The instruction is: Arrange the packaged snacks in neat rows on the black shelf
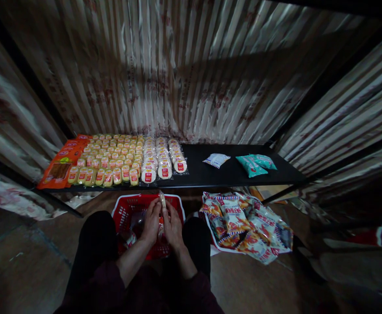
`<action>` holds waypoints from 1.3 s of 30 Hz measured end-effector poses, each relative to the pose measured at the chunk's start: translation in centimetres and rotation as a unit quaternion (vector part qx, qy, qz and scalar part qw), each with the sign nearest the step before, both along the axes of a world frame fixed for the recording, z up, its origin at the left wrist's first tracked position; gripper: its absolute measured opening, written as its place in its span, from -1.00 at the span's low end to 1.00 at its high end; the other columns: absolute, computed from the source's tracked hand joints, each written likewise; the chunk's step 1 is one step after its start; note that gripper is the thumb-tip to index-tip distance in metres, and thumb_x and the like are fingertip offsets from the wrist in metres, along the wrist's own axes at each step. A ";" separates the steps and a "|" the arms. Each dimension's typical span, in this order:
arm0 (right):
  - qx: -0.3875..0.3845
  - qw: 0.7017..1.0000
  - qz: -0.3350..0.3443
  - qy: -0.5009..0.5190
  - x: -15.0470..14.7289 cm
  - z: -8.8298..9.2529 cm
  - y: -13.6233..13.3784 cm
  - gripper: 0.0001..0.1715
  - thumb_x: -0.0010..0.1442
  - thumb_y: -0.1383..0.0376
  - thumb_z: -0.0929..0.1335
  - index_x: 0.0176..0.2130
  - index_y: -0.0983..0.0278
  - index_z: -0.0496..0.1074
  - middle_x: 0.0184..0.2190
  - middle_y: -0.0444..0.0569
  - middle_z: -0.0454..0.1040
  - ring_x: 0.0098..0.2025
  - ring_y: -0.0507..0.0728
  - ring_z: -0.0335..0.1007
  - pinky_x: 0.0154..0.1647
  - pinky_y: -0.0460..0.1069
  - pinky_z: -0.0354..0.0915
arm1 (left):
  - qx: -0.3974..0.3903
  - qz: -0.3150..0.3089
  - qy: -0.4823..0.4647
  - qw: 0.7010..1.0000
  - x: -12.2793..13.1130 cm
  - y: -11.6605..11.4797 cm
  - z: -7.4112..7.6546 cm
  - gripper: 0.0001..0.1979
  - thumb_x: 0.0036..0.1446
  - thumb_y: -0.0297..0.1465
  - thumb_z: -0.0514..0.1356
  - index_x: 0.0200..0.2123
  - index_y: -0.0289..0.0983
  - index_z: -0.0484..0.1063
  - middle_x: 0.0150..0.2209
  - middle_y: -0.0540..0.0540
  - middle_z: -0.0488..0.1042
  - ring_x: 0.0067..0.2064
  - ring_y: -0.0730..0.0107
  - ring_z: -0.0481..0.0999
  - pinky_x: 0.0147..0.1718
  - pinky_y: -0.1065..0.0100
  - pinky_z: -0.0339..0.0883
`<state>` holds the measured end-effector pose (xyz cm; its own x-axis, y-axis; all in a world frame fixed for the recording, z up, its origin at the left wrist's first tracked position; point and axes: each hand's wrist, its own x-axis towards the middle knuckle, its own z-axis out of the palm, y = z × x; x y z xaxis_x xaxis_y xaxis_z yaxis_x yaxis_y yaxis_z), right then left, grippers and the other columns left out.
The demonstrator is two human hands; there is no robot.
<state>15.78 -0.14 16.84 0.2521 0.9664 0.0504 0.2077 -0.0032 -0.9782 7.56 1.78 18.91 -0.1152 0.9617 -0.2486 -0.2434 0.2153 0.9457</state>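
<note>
Over the red plastic basket (116, 213), my left hand (151, 222) and my right hand (174, 224) are close together. Between their fingers is a pale wrapped round cake (162, 201), seen almost edge-on. It resembles the white wrapped round cakes (164, 170) lined up in three overlapping rows on the black shelf (197, 176) just ahead. Inside the basket, under my hands, lie some clear wrappers and red-marked packs, too dim to name. Small yellow wrapped cakes (108, 176) fill several tight rows left of the white ones.
An orange snack packet (58, 168) lies at the shelf's left end. Farther right are a white packet (217, 160) and two teal packets (252, 165). A second basket beside my right knee is heaped with snack bags (234, 216). Dark posts and striped sheeting (164, 69) enclose the shelf.
</note>
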 end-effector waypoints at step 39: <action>-0.069 0.949 -0.098 0.291 3.6 -0.7 1.9 -0.41 -0.07 -0.03 0.43 -0.13 0.26 0.47 -0.37 -0.06 0.56 -0.42 0.09 0.45 -0.38 -0.04 0.35 | -0.021 -0.023 -0.026 0.999 1.6 1.8 -1.2 -0.79 -0.04 -0.39 0.25 -0.27 -0.31 0.46 -0.21 -0.17 0.55 -0.16 0.27 0.53 -0.11 0.24 0.35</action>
